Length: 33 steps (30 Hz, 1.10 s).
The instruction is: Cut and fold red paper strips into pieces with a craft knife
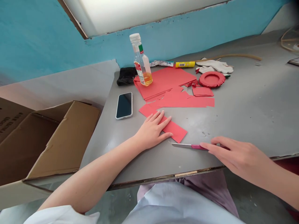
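Note:
My left hand (153, 130) lies flat with fingers spread on a strip of red paper (176, 130), pressing it to the grey table. In my right hand (235, 155) is a knife (187, 146) with a thin metal blade and a pinkish-red handle, held low over the table. Its tip points left, just below the strip's lower right end; whether the blade touches the table I cannot tell. Beyond the strip lie cut pieces of red paper (177, 99) and a stack of larger red sheets (168, 77).
A phone (124, 105) lies at left. A glass bottle (143, 65) stands on the red sheets. Behind are a yellow glue stick (185, 64), white gloves (215, 66), a round red folded-paper piece (212, 79) and a black cloth (126, 76). A cardboard box (63, 140) stands left of the table.

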{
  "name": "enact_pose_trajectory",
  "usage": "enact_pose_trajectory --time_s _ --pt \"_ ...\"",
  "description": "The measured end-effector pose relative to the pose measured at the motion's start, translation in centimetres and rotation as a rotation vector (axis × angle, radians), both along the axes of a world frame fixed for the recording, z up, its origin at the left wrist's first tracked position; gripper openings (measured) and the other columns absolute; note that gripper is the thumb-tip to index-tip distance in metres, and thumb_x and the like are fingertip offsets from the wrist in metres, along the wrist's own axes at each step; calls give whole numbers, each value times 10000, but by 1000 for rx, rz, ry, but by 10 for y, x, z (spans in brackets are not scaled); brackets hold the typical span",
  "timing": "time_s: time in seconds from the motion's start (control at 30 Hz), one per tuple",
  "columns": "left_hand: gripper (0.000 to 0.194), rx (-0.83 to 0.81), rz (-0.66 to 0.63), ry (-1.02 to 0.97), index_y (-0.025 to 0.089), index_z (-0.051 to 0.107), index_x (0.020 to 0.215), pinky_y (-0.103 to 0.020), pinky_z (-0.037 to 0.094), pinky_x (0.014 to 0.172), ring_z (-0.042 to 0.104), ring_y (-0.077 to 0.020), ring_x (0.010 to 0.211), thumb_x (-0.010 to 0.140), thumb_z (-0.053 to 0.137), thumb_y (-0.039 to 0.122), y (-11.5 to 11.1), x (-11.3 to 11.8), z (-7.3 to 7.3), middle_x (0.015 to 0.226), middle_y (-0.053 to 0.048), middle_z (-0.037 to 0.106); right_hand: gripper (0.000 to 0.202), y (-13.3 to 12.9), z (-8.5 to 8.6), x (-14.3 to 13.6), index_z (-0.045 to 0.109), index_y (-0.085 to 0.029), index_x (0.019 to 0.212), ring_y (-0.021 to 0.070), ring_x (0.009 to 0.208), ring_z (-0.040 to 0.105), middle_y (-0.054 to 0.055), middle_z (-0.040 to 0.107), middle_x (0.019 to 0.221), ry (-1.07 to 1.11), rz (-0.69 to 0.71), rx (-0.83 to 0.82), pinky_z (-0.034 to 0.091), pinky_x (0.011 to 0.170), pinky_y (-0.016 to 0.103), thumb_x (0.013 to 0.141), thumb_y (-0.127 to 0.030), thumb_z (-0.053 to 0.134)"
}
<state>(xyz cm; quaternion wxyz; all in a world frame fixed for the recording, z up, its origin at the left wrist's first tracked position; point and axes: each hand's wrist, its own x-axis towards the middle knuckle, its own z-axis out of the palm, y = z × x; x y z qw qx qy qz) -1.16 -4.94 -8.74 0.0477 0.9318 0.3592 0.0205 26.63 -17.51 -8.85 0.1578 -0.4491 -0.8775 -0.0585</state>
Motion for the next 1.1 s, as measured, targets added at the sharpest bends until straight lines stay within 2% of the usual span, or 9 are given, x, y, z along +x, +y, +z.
enact_pose_trajectory --time_s 0.1,0.2,0.3,0.37,0.43,0.57,0.63,0.87,1.1 --pt "634 67 10 -46 184 402 1344 -483 298 1006 352 -341 1255 859 360 591 -9 6 2 1416 -193 293 315 10 2 25 559 -275 1147 104 650 563 10 610 935 50 -34 -9 413 545 228 876 -192 421" --pt "606 119 23 -113 99 454 1272 -449 375 951 466 -308 1135 871 380 547 -21 14 3 1237 -214 453 270 28 -5 53 577 -283 1081 170 714 587 12 626 949 -19 -304 102 424 525 293 897 -336 385" --pt "499 155 -39 -110 70 513 1158 -394 395 950 512 -271 1086 905 361 472 -32 19 1 1079 -170 550 355 43 -10 59 581 -254 1052 273 817 580 63 617 977 -101 -357 91 457 654 406 908 -399 291" --pt "531 186 -70 -88 54 510 1153 -397 352 996 469 -293 1163 899 358 494 -37 21 -2 1136 -194 542 378 49 -8 44 557 -238 1122 317 908 562 94 590 1053 -74 -300 64 434 808 479 906 -395 288" --pt "630 193 -60 -71 31 458 1221 -422 310 1026 388 -328 1243 881 350 549 -41 22 -6 1254 -238 474 318 55 -3 18 541 -243 1148 299 991 548 87 571 1115 12 -194 72 415 901 459 892 -352 388" --pt "753 144 -36 -55 18 331 1331 -458 265 1048 280 -343 1309 864 314 609 -50 17 -7 1380 -247 345 331 75 -2 -38 540 -205 1161 229 1033 546 67 593 1123 56 150 86 449 910 389 844 -299 533" --pt "743 133 -68 -55 15 338 1328 -455 246 1063 251 -334 1323 868 317 599 -56 11 -4 1396 -230 330 340 87 -6 -54 542 -172 1170 215 1051 539 84 592 1144 69 199 37 468 892 372 858 -303 517" --pt "547 156 -156 -96 15 483 1219 -421 403 957 471 -320 1164 901 361 444 -68 -14 3 1237 -200 524 249 100 -8 -58 613 -118 1072 183 961 590 92 653 1040 88 247 68 505 833 328 870 -191 487" --pt "518 137 -169 -90 0 486 1203 -424 407 951 466 -325 1172 904 339 397 -64 -12 3 1252 -239 497 231 104 0 -57 642 -132 1010 155 943 604 72 659 1040 61 273 24 504 833 280 878 -175 458"
